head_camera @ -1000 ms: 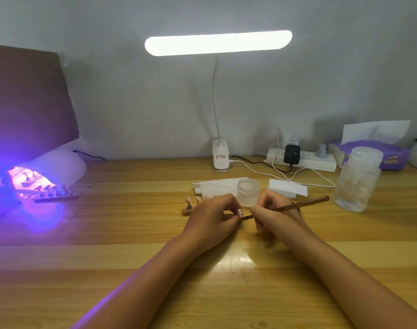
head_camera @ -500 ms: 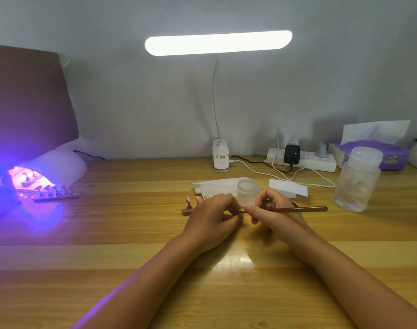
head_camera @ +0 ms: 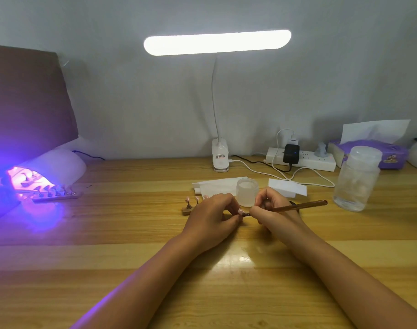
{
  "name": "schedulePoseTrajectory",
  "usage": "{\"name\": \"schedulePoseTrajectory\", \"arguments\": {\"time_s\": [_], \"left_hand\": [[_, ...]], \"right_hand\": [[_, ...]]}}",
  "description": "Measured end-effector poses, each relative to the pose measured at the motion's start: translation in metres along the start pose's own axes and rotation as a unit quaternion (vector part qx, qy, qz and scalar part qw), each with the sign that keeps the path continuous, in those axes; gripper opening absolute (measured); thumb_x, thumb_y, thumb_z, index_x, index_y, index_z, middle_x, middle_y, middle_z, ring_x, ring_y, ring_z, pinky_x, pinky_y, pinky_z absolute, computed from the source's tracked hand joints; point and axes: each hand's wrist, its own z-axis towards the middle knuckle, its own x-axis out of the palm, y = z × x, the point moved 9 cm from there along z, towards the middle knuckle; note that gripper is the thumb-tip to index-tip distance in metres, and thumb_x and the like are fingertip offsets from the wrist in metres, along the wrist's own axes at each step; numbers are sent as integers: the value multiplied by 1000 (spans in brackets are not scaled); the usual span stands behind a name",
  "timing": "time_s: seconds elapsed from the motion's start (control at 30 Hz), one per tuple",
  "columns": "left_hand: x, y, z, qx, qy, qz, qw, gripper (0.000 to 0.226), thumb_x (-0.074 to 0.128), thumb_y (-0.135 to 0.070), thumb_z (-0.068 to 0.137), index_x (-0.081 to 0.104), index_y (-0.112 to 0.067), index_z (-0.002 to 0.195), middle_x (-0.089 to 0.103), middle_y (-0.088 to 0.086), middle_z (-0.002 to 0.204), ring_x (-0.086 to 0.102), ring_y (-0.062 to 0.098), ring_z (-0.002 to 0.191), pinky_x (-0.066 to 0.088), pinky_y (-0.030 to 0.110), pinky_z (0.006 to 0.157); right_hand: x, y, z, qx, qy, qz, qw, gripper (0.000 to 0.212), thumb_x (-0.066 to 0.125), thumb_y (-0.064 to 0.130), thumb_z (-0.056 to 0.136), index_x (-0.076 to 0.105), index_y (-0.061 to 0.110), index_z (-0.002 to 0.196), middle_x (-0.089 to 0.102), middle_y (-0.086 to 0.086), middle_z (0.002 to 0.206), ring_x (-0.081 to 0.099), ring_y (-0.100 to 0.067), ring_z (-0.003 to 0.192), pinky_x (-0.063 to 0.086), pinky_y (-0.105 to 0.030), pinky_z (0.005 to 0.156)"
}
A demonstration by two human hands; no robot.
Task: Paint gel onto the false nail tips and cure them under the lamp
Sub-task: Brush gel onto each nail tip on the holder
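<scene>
Pinching false nail tip (head_camera: 241, 212) in left hand (head_camera: 212, 217), just in front of small frosted jar (head_camera: 247, 191). Gripping brown brush (head_camera: 300, 205) pen-style in right hand (head_camera: 271, 210), bristles touching the tip. Risking smearing gel onto fingertips or dropping the tip, from pinching so small a piece. Not showing jar contents clearly. Holding pale lumps in capped plastic jar (head_camera: 356, 179), right. Curing strip of tips (head_camera: 58, 197) at glowing UV lamp (head_camera: 58, 167), far left.

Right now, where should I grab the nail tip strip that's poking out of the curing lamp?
Pinch the nail tip strip at its bare right end, coming from the right: tips stand along its top and its left end sits under the curing lamp.
</scene>
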Motion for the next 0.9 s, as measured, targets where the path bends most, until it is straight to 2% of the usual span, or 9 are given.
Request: {"name": "schedulePoseTrajectory", "arguments": {"time_s": [0.17, 0.27, 0.43, 0.57, 0.67, 0.8, 0.9], "left_hand": [[0, 0, 0, -5, 1, -8, 1000, 5, 67, -29, 90, 62, -29, 93, 66, -13, 95, 51, -10, 74, 36, 14, 62], [0, 0, 0, -5, 2, -5, 1000, 9, 67, -30, 90, 58, -32, 90, 64, -15, 93, 51, -11, 74, 34, 14, 61], [-1, -1, 0, -7, 2, -9, 1000, 9, 68, -26, 89, 60, -28, 92, 65, -12, 94, 55, 0, 79, 50, 28, 69], [-1, 0, 0, -7, 0, -2, 1000, 9, 68, -27, 89, 60, -28, 93, 64, -12, 94, 54, -1, 77, 51, 30, 70], [-1, 1, 0, -5, -2, -3, 1000, 8, 68, -27, 89, 61, -26, 94, 64, -12, 94, 53, -3, 76, 50, 28, 69], [-1, -1, 0, -3, -3, -10, 1000, 7, 68, -27, 89, 62, -26, 93, 63, -13, 93, 55, 0, 80, 51, 32, 70], [-1, -1, 0, -5, -4, -13, 1000, 7, 68, -27, 89, 61, -28, 92, 64, -13, 93, 55, 0, 79, 52, 33, 70]], "right_hand": [[-6, -3, 0, -6, -19, 14, 1000, 10, 64, 12, 84, 57, 8, 89, 53, -2, 64, 47, -10, 57, 40, -30, 56], [-5, -3, -1, 0, -6, 54, 999, 11, 63, 10, 88, 56, 4, 94, 55, 3, 59, 49, -2, 50, 41, -23, 50], [-1, 0, -1, -7, 11, 46, 999, 17, 67, 20, 89, 57, 8, 94, 64, 3, 61, 54, 3, 52, 43, -23, 56], [0, 0, 1, -11, 9, 22, 1000, 13, 68, 18, 88, 57, 12, 91, 64, 4, 63, 57, 2, 52, 45, -15, 50], [0, -2, 2, -8, 5, 7, 1000, 11, 67, 15, 87, 57, 12, 92, 60, 1, 64, 54, 1, 52, 46, -18, 51], [-1, -3, 3, -7, -1, 2, 1000, 13, 68, 16, 84, 58, 13, 91, 55, -2, 65, 49, -8, 57, 43, -29, 55], [-1, -3, 4, -9, -3, -8, 1000, 13, 69, 16, 83, 57, 15, 89, 54, 0, 64, 47, 0, 50, 42, -21, 50]]}}
